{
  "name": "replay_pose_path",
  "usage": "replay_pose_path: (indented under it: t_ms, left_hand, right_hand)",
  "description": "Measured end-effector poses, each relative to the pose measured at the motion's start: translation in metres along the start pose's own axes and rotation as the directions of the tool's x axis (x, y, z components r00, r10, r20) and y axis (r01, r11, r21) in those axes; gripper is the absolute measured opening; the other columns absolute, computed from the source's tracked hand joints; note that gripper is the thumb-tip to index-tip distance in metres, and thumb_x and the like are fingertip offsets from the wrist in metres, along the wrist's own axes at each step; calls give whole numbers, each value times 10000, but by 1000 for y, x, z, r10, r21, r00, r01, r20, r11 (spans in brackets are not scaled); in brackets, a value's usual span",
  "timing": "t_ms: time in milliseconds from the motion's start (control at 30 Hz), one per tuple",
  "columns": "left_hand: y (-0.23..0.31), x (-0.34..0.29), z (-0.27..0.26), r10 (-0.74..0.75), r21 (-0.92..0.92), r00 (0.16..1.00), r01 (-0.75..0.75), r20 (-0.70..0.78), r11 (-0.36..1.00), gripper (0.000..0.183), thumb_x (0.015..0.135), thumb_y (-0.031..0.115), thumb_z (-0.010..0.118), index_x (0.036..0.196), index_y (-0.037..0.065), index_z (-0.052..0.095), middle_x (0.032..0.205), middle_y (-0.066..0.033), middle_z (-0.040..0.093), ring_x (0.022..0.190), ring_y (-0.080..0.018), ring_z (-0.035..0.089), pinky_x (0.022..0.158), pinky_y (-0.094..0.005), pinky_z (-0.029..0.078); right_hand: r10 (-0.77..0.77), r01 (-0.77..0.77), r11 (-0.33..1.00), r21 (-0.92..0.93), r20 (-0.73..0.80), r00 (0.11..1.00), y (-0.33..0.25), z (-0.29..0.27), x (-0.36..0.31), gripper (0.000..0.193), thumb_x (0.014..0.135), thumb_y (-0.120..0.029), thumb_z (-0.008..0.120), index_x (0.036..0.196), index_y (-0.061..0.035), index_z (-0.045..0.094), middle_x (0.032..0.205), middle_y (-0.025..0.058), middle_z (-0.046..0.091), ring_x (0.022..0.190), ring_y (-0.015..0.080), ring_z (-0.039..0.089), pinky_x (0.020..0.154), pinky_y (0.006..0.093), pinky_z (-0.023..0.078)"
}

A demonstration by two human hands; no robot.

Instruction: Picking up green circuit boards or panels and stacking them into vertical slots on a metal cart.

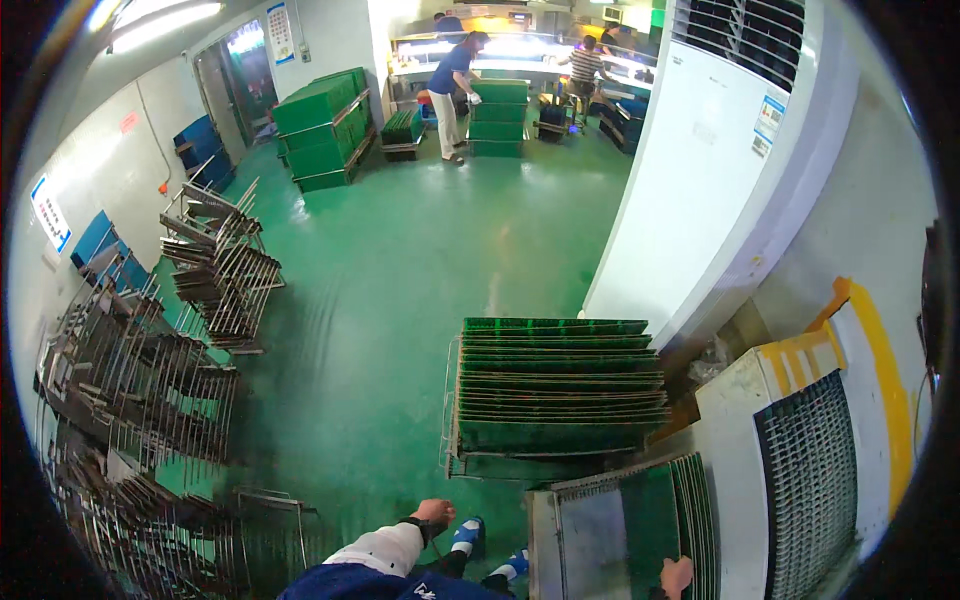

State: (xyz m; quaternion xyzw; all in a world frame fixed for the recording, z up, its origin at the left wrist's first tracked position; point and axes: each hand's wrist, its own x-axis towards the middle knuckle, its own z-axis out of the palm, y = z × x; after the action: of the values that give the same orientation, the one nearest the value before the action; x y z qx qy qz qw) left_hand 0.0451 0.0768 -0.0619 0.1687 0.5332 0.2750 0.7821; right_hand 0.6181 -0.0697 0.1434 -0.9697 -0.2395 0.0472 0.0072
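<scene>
On my feed, the writing sits mostly at the edges: a white and blue label (pixel 769 118) on the tall white cabinet (pixel 690 130), a blue-bordered notice (pixel 50 215) on the left wall, a white chart (pixel 280 33) beside the far doorway and a small pinkish-red tag (pixel 128 122); the print on all of them is too small for me to make out. At the lower edge I have the right hand (pixel 676 577) against the green panels (pixel 697 510), which stand on edge in the near rack (pixel 541 545) at lower right. Its fingers are bent at the panels, but I cannot tell whether they are closed on one. The left hand (pixel 435 512) is well apart from that rack, above the green floor (pixel 400 300), with its fingers curled loosely; I can't tell how far they are closed or whether anything is inside. Just beyond the near rack, a second rack (pixel 452 410) carries a row of upright green boards (pixel 560 385), and a dark mesh grille (pixel 812 480) stands to the right.
</scene>
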Motion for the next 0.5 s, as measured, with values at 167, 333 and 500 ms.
replay_pose_path:
  t_ms: [167,333,500]
  left_hand:
    - [-11,28,0,100,-579,903,181,418,795,143,873,123,458,739,72,459,705,-49,482,620,-213,504,561,-369,435]
    - [63,4,78,128,138,967,-161,221,977,141,855,127,453,732,68,488,696,-54,529,626,-218,532,588,-350,436]
    - [101,-19,102,-12,-278,999,1,-36,961,92,847,44,476,766,38,432,698,-56,456,621,-188,471,541,-322,405]
  right_hand:
    - [-4,-3,998,59,128,992,-15,-23,-5,356,694,-184,718,952,40,616,944,210,622,915,376,594,783,447,470]
    - [11,-17,998,65,91,996,8,-4,5,323,696,-178,723,927,24,623,928,208,623,887,373,606,751,445,480]
    - [-48,45,998,44,84,995,-12,-12,6,276,714,-190,724,862,21,625,888,202,627,839,375,611,710,446,482]
